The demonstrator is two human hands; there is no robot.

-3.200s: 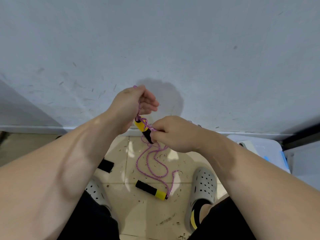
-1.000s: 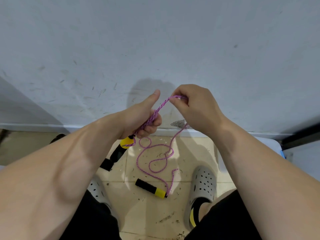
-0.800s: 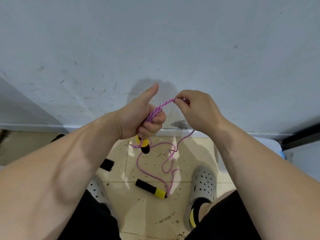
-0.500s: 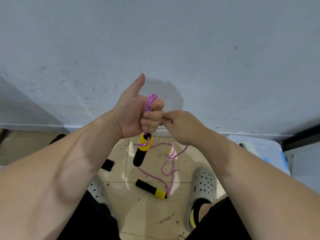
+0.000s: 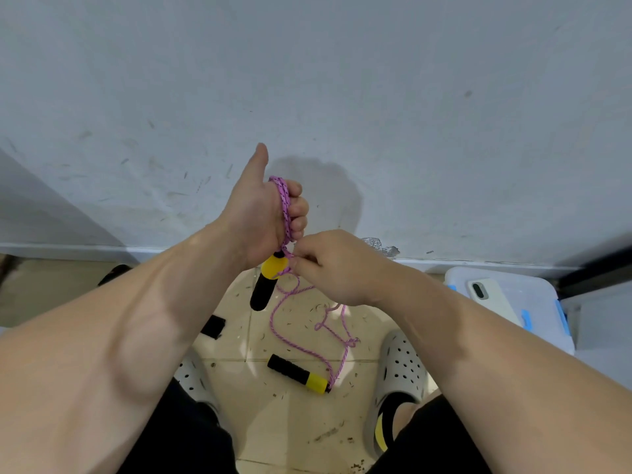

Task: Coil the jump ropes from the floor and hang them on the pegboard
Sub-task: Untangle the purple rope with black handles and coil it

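The right hand [image 5: 335,268] has been lowered from beside the left hand [image 5: 260,217] to just under its fist, with the pink rope [image 5: 285,206] pinched in curled fingers. Rope loops are gripped by the left hand, thumb raised; one handle [image 5: 265,285] hangs beneath it. The second handle [image 5: 297,372] is left on the floor [image 5: 280,422], well below the left hand.

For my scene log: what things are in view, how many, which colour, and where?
cord: one, pink, coiled round the left hand, rest trailing on the floor
handles: two, black and yellow, one hanging below the left hand, one lying on the floor
flat piece: one, black, on the floor
box: one, white with blue clips, right, by the wall
phone: one, pale, on the box
clogs: two, white, worn
left hand: one, fingers curled round the cord
right hand: one, pinches the cord
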